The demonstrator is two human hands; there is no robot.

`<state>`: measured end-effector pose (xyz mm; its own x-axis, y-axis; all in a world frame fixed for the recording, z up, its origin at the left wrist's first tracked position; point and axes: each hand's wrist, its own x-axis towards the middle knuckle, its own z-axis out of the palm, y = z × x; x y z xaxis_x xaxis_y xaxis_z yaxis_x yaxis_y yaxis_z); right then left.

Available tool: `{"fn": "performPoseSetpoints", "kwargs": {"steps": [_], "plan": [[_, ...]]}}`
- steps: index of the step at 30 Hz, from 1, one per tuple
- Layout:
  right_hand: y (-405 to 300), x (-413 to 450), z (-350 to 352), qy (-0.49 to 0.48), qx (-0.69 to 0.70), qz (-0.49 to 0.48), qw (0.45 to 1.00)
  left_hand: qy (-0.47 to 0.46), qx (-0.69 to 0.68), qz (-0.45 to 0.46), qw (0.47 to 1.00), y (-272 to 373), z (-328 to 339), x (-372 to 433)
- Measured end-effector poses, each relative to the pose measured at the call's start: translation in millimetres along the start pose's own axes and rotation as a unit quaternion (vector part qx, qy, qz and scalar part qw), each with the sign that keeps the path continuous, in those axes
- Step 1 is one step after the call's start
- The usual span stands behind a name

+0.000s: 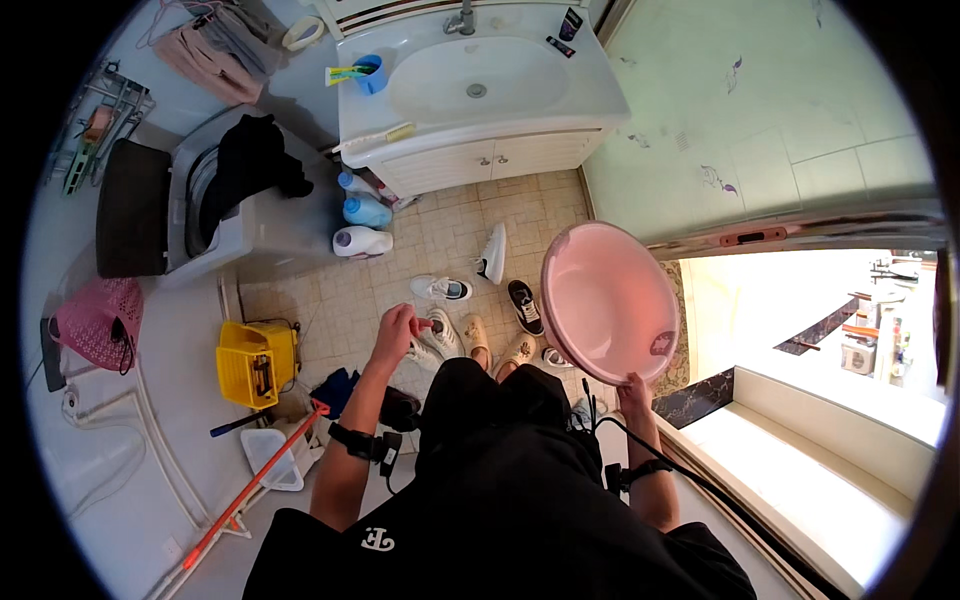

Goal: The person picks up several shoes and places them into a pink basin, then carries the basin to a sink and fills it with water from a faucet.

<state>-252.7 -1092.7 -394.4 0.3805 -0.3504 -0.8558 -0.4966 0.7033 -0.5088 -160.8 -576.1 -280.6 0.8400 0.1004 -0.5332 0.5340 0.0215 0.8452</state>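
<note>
My right hand grips the near rim of a pink plastic basin, which is tilted with its inside facing me. My left hand hovers over the floor with loosely bent fingers and nothing visible in it. Close to that hand are a pair of white sneakers and another white sneaker lying on its side. Farther out lies one more white sneaker. A black sneaker with white laces rests beside the basin. Beige clogs are on my feet.
A washing machine with raised lid and black cloth stands left. Detergent bottles stand by the sink cabinet. A yellow mop bucket and an orange-handled pole are at lower left. A doorway opens on the right.
</note>
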Motion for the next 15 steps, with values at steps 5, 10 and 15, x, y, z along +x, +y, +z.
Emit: {"fn": "performPoseSetpoints", "kwargs": {"steps": [5,10,15], "plan": [[-6,-11,9,0.037,-0.018,0.000,0.999,0.004,-0.042,-0.003,0.999,-4,-19,0],[-23,2,24,0.007,-0.031,0.024,0.999,0.078,-0.102,-0.017,0.992,2,-11,-20],[-46,29,58,-0.039,-0.093,0.055,0.993,0.143,-0.131,-0.008,0.981,-13,8,-50]]}}
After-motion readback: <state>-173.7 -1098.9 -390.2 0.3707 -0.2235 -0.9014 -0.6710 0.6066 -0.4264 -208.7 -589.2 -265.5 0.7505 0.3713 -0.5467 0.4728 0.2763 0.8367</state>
